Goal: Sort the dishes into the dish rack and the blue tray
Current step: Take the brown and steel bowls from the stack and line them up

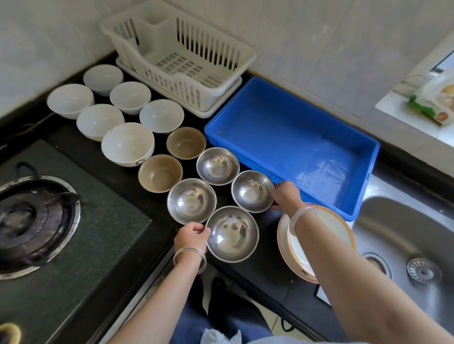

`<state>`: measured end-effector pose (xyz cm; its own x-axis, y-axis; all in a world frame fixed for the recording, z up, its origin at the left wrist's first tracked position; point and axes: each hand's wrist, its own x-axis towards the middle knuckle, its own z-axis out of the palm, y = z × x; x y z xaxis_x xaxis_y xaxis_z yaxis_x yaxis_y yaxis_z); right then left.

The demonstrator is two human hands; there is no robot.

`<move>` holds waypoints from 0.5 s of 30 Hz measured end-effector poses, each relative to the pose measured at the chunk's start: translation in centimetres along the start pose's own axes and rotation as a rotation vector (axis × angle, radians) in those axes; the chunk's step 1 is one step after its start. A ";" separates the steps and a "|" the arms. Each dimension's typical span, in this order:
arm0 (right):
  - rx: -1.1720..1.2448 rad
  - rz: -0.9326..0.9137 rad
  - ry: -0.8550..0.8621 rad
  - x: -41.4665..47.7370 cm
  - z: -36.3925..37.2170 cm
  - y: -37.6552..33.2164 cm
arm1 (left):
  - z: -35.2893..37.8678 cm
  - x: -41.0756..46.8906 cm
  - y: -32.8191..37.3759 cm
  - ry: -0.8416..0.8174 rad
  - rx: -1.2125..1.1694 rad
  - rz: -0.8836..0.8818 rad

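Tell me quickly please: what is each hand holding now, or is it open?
Left hand: grips the rim of the nearest steel bowl.
Right hand: grips the rim of the rightmost steel bowl.

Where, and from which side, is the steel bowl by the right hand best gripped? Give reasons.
Pinch the thin rim of the steel bowl from its right, as the right hand does: it stands upright, mouth open, and neighbouring bowls crowd its left.

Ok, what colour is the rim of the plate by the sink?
Orange-pink rim on the plate, shown in the head view.
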<state>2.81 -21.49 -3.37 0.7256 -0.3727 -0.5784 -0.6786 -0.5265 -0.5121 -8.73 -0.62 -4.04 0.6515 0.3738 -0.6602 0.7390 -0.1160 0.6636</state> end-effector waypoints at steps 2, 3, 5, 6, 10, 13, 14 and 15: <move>-0.028 -0.021 0.004 -0.1 0.0 0.0 | 0.0 0.1 0.0 -0.006 0.014 0.008; -0.038 -0.030 0.002 -0.2 -0.1 0.0 | -0.1 0.2 0.0 -0.008 0.022 0.016; -0.077 -0.052 0.001 -0.8 -0.3 -0.2 | -0.2 0.2 0.1 -0.005 0.038 0.039; -0.118 -0.076 0.006 -1.1 -0.5 -0.3 | -0.3 0.2 0.3 -0.001 0.053 0.053; -0.204 -0.185 0.095 -3.1 -1.4 -0.2 | -0.8 -0.1 1.5 0.006 0.142 0.133; -0.154 -0.252 0.255 -5.1 -2.8 1.3 | -0.7 -0.7 2.9 0.008 0.231 0.249; -0.141 -0.276 0.311 -5.7 -3.4 2.1 | -0.4 -1.0 3.4 -0.001 0.241 0.289; -0.125 -0.283 0.368 -6.1 -4.0 3.0 | 0.0 -1.2 3.9 -0.014 0.247 0.327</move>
<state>-3.25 -23.87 1.17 0.8874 -0.4351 -0.1524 -0.4459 -0.7260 -0.5235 -6.62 -1.53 -0.59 0.8600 0.2681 -0.4343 0.5103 -0.4450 0.7359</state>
